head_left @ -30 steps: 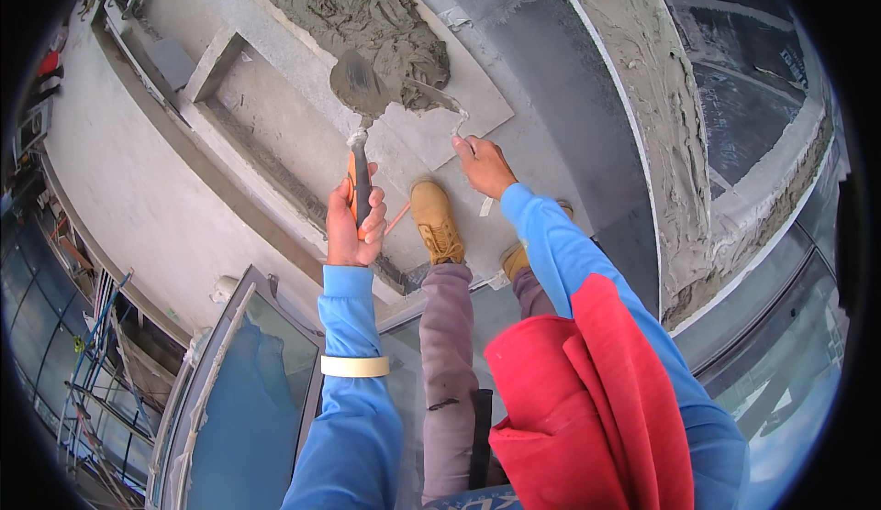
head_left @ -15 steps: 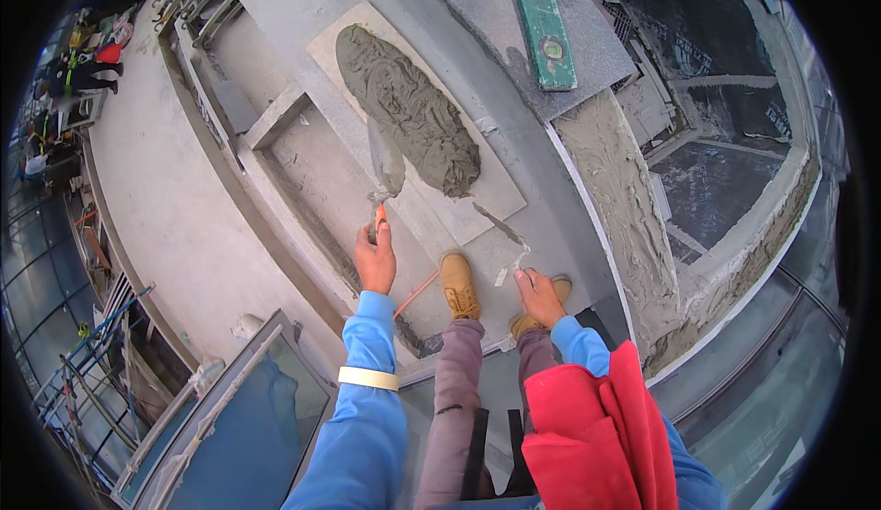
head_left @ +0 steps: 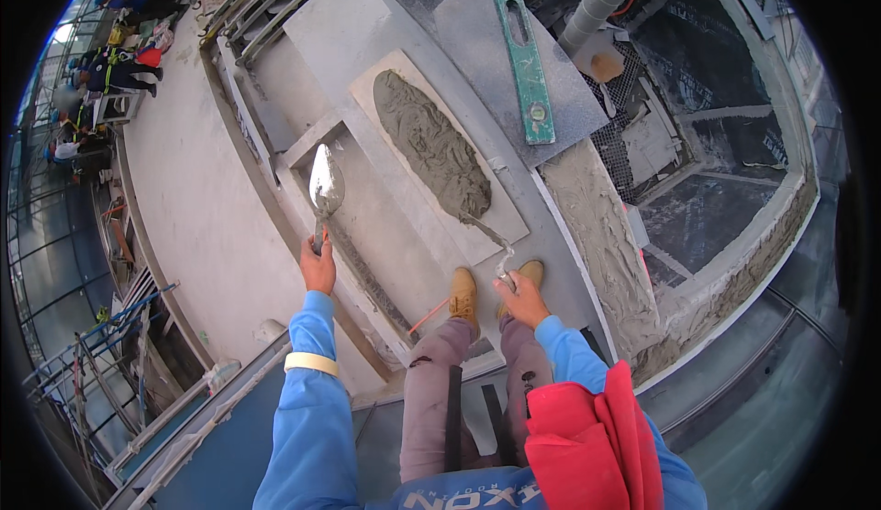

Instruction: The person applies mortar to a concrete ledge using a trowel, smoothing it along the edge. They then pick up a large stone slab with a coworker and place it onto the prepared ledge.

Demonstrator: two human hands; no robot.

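Note:
My left hand (head_left: 318, 267) is closed round the handle of a pointed trowel (head_left: 325, 183), its shiny blade tipped away from me over a recessed strip of floor. A long heap of wet grey mortar (head_left: 429, 143) lies on a pale board (head_left: 507, 229) in front of me. My right hand (head_left: 525, 301) grips a second, narrow trowel (head_left: 489, 232); the tip of its blade touches the near end of the mortar. Smears of mortar coat its neck.
A green spirit level (head_left: 521, 51) lies on a grey slab (head_left: 571, 97) at the far right. Beside it are a mortar-covered ledge (head_left: 596, 226), a grey pipe (head_left: 596, 5) and a dark recessed pit (head_left: 725, 171). People (head_left: 119, 72) are at the far left. My boots (head_left: 463, 297) stand close to the board.
My left hand has moved left, carrying its trowel away from the mortar and turning the blade. The right hand's trowel now reaches the near end of the heap. The whole view has shifted.

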